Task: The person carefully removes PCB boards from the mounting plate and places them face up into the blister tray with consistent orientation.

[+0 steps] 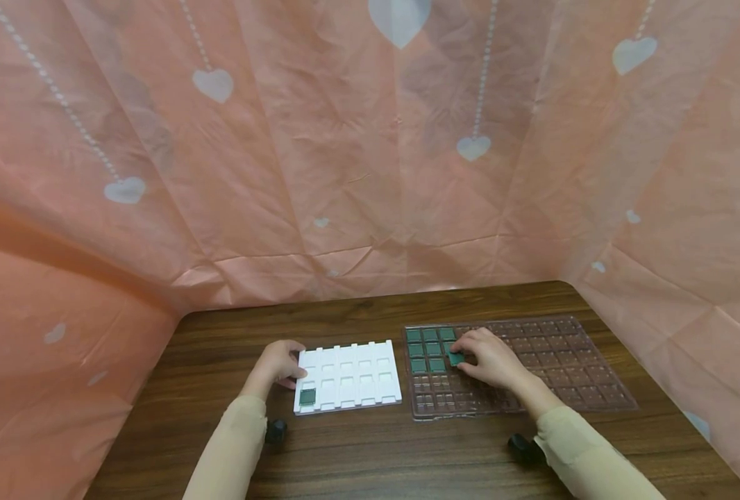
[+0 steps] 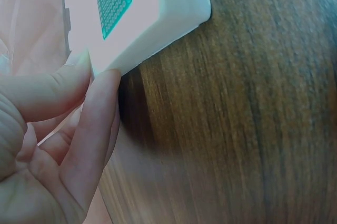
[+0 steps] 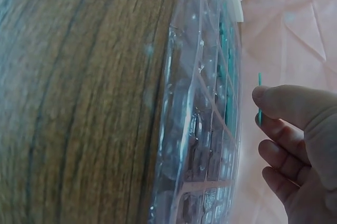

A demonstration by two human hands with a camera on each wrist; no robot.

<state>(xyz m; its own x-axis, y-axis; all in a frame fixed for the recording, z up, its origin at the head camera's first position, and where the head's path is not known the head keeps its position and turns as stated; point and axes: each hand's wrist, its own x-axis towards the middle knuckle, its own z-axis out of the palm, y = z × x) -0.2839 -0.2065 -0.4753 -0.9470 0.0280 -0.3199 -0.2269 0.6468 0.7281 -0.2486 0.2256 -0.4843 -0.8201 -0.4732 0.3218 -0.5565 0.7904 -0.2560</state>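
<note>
My left hand [image 1: 278, 364] pinches the left edge of a white plastic tray [image 1: 355, 390] with shallow pockets. In the left wrist view, the thumb and fingers meet at the side of that tray [image 2: 142, 39]. One green circuit board [image 1: 307, 397] lies in its near-left pocket. Above a clear plastic blister tray [image 1: 557, 378], my right hand [image 1: 493, 357] pinches another small green circuit board [image 1: 455, 357]. The right wrist view shows this thin board [image 3: 259, 79] edge-on between thumb and index finger, held apart from the tray. Several green boards [image 1: 430, 349] sit in the blister tray's far-left pockets.
Both trays lie side by side on a brown wooden table [image 1: 382, 455], with a narrow gap between them. A pink curtain [image 1: 357, 173] with white hearts surrounds the table's back and sides. A dark wrist device [image 1: 523, 448] sits beneath the right wrist.
</note>
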